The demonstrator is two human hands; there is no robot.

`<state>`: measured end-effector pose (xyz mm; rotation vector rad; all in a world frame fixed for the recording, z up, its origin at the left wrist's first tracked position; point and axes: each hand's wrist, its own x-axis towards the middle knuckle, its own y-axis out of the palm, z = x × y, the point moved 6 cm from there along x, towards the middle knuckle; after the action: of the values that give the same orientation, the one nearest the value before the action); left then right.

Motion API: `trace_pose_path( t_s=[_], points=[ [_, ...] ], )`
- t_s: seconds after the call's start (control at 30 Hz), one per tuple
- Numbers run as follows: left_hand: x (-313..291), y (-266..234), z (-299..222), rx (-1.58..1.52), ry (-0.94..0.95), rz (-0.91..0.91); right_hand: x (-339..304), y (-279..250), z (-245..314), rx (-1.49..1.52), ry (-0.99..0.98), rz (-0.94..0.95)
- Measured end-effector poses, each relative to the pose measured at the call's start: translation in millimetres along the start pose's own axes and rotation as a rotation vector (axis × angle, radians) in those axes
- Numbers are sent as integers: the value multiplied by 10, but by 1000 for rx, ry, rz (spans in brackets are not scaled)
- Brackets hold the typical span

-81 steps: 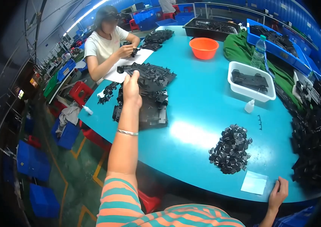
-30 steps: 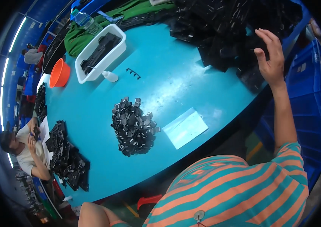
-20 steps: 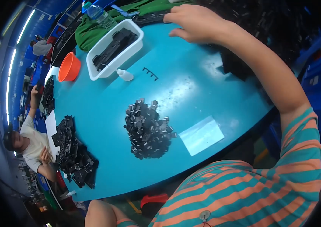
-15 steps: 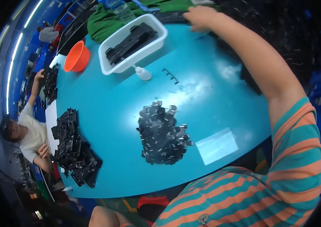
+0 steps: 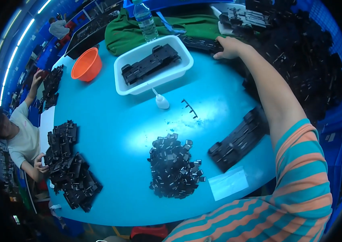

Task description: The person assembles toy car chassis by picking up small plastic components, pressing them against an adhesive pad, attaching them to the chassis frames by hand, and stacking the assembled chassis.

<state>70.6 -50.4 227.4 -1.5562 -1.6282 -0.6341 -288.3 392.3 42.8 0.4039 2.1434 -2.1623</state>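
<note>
My right hand [image 5: 230,47] reaches to the far side of the table, its fingers and thumb closed around the end of a long black plastic part [image 5: 199,43]. That part lies beside a green cloth, behind the white tub. My left hand is out of view. Beneath my right forearm, a black plastic chassis [image 5: 237,141] rests tilted on the teal table [image 5: 118,133]. A heap of small black clips with shiny metal faces [image 5: 175,167] sits in front of me. Another black chassis [image 5: 150,64] lies in the white tub [image 5: 124,89].
A white squeeze bottle [image 5: 162,101], a thin black strip [image 5: 189,109] and a clear sheet [image 5: 229,183] lie mid-table. Black parts [image 5: 72,165] are stacked left, near a co-worker [image 5: 23,135]. An orange bowl [image 5: 87,66], water bottle [image 5: 146,24] and large black pile [image 5: 300,60] stand farther back.
A black chassis now lies on the table near my right forearm, where bare tabletop showed before. My right hand stays at the far part. The whole view has shifted.
</note>
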Motion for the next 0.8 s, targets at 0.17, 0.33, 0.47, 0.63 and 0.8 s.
trace_pose_path(
  t_s=[0.17, 0.33, 0.47, 0.63, 0.8],
  points=[
    [-215, -255, 326, 27, -26, -358, -133, -318, -281, 230, -37, -100],
    [-453, -261, 587, 2, -234, -389, -312, -423, 49, 858, -17, -125],
    [-606, -401, 1003, 559, -523, -1041, -1030, -630, 324, 1038, -299, -234],
    [-589, -767, 1678, 398, -447, -1226, -2330, -387, 1387, 1021, -750, 25],
    [-562, -616, 1927, 114, -175, -1225, -3009, -16, 1676, 717, -927, 21]
  ],
)
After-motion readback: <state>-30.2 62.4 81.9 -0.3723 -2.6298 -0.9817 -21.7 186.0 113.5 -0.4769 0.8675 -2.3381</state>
